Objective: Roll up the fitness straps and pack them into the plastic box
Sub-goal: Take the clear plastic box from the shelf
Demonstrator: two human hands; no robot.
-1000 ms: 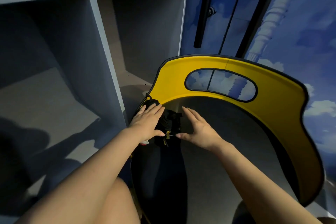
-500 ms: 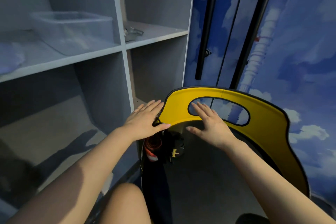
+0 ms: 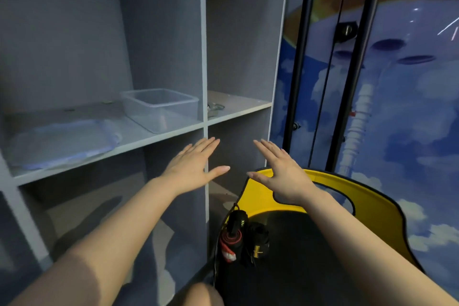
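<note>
Your left hand (image 3: 192, 166) and right hand (image 3: 280, 169) are hovering flat, fingers straight, holding nothing | rolled straps (image 3: 244, 240) are lying on the chair seat (image 3: 310, 256) | plastic box (image 3: 159, 107) is sitting on the shelf (image 3: 139, 135).

The scene is dim and bluish, with soft grain throughout; arm shadows fall across the lower shelf (image 3: 82, 208) compartments; small glints streak the blue wall (image 3: 409, 107) at upper right; straight lines bow toward the edges; both forearms blur near the bottom corners.
</note>
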